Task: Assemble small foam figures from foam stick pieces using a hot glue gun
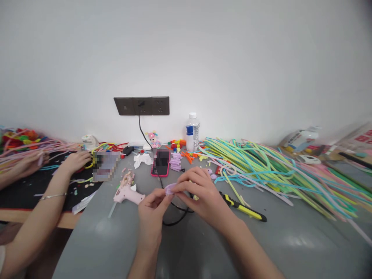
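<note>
Between the fingertips of both hands is a small bent piece of purple pipe cleaner (170, 188). My left hand (152, 205) pinches it from the left and below. From the right, my right hand (200, 190) grips the same piece with thumb and fingers, hiding part of it. A pink glue gun (129, 194) lies just left of my left hand, a clear glue stick poking from its rear. Beyond my hands sit short purple pipe cleaner pieces (176, 161) beside a phone in a pink case (160, 162). A yellow and black tool (247, 210) lies right of my right wrist.
Long pastel pipe cleaners (261, 166) spread over the right of the grey table (95, 240). A bottle (192, 132) stands by the wall. A black cable (177, 223) loops under my hands. At left, a co-worker's hands (76, 161) are over a black mat (62, 193).
</note>
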A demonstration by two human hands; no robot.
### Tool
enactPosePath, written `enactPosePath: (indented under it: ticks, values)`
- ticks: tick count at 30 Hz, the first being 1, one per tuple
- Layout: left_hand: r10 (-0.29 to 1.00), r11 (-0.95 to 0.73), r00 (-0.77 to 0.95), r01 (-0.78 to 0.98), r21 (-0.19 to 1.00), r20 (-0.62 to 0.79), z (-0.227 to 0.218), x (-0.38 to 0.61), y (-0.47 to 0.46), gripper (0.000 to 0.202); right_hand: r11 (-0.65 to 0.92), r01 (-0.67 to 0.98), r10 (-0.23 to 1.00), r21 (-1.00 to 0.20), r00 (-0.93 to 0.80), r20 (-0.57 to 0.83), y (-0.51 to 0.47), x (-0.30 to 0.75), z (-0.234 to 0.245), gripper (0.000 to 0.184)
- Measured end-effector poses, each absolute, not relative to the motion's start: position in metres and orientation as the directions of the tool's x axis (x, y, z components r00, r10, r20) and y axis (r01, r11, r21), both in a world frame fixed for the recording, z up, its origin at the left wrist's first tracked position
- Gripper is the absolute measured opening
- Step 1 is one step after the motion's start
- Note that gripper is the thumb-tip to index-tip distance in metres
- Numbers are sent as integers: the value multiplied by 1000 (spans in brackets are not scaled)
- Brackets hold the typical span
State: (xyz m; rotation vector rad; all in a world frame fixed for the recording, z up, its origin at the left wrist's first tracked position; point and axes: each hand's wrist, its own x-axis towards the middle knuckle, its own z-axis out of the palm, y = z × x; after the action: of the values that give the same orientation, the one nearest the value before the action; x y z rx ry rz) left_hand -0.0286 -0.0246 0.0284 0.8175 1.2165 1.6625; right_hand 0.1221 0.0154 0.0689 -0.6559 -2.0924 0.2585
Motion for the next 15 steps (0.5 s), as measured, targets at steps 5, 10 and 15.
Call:
enactPosePath:
  ticks: [5, 10, 15]
  values:
    - [925, -159, -378, -271, 949, 47, 22, -30, -27, 20, 753, 323, 658, -574, -386, 646, 12, 126, 72, 14]
    - [921, -236, -369, -267, 934, 127, 20, -32, -29, 23, 626, 163, 744, -763, -418, 521, 9, 133, 74, 23]
    - [924, -297, -322, -262, 918, 207, 22, -33, -32, 16, 542, 67, 752, -838, -485, 447, 2, 136, 75, 24]
